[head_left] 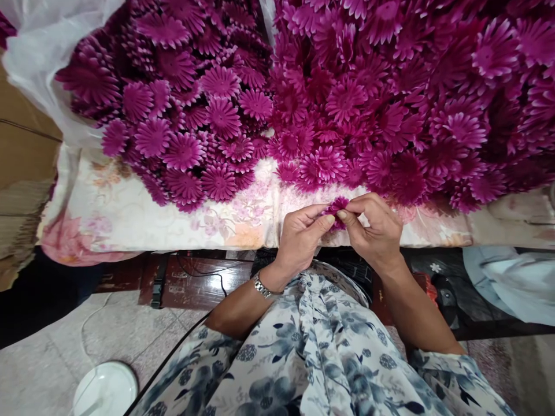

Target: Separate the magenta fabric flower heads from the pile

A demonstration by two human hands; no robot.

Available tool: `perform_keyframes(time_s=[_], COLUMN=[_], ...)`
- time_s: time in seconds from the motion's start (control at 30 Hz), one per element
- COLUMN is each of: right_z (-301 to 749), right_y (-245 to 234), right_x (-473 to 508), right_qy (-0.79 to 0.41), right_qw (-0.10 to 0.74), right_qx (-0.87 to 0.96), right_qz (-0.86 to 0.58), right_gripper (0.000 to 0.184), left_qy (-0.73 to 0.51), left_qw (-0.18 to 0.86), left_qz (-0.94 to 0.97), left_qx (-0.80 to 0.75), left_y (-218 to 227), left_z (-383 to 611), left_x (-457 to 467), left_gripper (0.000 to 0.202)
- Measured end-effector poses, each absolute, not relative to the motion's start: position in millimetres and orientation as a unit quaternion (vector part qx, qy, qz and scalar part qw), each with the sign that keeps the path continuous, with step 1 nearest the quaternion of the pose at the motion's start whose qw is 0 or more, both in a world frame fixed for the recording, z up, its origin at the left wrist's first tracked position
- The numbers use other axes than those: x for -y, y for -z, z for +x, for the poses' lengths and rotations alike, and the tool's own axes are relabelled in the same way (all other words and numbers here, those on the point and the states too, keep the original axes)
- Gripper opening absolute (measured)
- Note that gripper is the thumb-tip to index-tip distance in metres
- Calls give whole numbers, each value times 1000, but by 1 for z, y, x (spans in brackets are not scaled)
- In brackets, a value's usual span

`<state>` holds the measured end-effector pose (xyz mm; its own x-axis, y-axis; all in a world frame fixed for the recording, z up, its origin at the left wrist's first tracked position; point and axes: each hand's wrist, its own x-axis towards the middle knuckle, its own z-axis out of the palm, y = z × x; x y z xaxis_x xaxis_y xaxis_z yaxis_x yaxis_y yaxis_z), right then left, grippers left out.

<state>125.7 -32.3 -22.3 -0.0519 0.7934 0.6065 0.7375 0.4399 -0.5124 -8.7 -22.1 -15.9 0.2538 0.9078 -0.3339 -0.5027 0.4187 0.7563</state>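
A small purple artificial flower [338, 205] is pinched between my two hands, just above the front edge of the table. My left hand [301, 234] grips its left side between thumb and forefinger. On the other side, my right hand [373, 225] closes thumb and forefinger on the petals. My fingertips cover part of the flower. Just beyond my hands spreads a heap of loose purple flower heads [347, 101]. To the left lies another heap, where many flower heads [182, 150] are nested in stacks.
A floral cloth [130, 214] covers the table. White plastic sheeting [56, 63] borders the left heap, and a cardboard box [26, 127] stands at far left. Below are a dark red bench [191, 280], a white round base [106, 390] on the floor, and pale fabric [515, 283] at right.
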Motion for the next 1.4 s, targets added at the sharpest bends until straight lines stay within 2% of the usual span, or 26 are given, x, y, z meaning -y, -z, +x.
perform_keyframes(time_s=[0.17, 0.43, 0.57, 0.63, 0.73, 0.83, 0.9, 1.0, 1.07, 1.2, 1.3, 1.4], right_z=[123, 119, 123, 133, 151, 155, 145, 124, 120, 144, 160, 150], right_y=[20, 15, 18, 22, 24, 18, 12, 7, 10, 16, 11, 5], right_x=[34, 39, 40, 36, 29, 27, 31, 36, 34, 25, 25, 32], right_qy=[-82, -152, -177, -144, 10, 121, 84, -20, -41, 116, 186, 92], right_qw=[449, 451, 467, 471, 422, 359, 367, 381, 387, 395, 357, 373], right_qx=[705, 673, 649, 634, 640, 674, 700, 750, 758, 701, 674, 703], right_qz=[-544, -566, -574, -597, -641, -634, -606, -541, -524, -583, -620, -599], right_gripper=[7, 10, 10, 11, 13, 28, 32, 12, 5, 2, 17, 24], left_qy=[-467, -483, -493, -497, -495, -479, -473, -469, -462, -489, -484, -460], left_qw=[734, 691, 666, 655, 653, 678, 689, 687, 687, 684, 707, 734], left_qz=[250, 284, 299, 306, 301, 277, 282, 320, 337, 293, 248, 244], left_qx=[-425, -457, -472, -480, -488, -484, -472, -453, -449, -455, -453, -436], left_y=[18, 19, 22, 22, 19, 16, 17, 22, 23, 18, 11, 9], left_z=[-13, -16, -19, -21, -25, -25, -24, -23, -25, -30, -29, -23], left_x=[21, 21, 20, 19, 18, 17, 18, 21, 22, 19, 15, 14], left_gripper=[19, 5, 6, 7, 7, 13, 15, 16, 16, 25, 27, 25])
